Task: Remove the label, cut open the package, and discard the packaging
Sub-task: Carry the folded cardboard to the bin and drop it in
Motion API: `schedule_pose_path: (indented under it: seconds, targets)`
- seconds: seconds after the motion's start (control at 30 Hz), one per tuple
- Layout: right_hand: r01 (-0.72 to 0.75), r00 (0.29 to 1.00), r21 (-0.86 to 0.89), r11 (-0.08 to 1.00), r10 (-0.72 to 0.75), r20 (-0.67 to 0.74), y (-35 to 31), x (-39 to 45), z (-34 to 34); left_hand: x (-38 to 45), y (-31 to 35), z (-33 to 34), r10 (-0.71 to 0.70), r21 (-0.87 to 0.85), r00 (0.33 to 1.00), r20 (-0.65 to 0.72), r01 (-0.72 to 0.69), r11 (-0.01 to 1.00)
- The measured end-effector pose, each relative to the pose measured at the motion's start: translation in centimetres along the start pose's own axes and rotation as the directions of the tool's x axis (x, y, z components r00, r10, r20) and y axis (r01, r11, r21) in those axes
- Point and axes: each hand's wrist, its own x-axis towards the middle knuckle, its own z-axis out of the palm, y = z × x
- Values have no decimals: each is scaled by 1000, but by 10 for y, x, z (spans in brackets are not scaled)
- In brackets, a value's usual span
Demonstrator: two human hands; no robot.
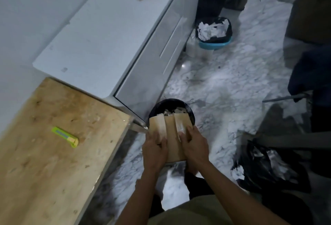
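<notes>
Holding flattened box point(170, 135) over black bin point(186, 107), both hands.
Left hand point(155, 148) and right hand point(194, 146) each have a grip grasping the box's near end, fingers laid on its flaps; far end overlaps the bin rim. Bin on floor beside tabletop point(44, 162); green cutter point(65, 136) lies there, well apart.

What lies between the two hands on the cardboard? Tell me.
In the head view, a bare middle strip of the cardboard lies between the left hand and the right hand; each hand holds a side flap. The black bin sits beneath.
</notes>
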Motion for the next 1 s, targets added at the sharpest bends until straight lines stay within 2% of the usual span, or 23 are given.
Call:
schedule_pose_path:
  seconds: [0.2, 0.33, 0.47, 0.77, 1.0]
  targets:
    - [-33, 997, -123, 992, 41, 65, 22, 54, 9, 43, -1, 46, -113, -79, 991, 74, 119, 990]
    - [-90, 987, -170, 981, 111, 116, 45, 98, 42, 78, -24, 86, -217, -141, 967, 130, 235, 962]
    - [-89, 982, -195, 977, 120, 149, 70, 146, 88, 118, -58, 130, -276, -178, 948, 157, 302, 937]
    - [-65, 992, -135, 989, 78, 96, 126, 245, 173, 212, -118, 217, -310, -162, 932, 187, 341, 926]
    - [-15, 998, -121, 993, 23, 63, 148, 303, 207, 266, -147, 262, -199, -152, 966, 167, 225, 962]
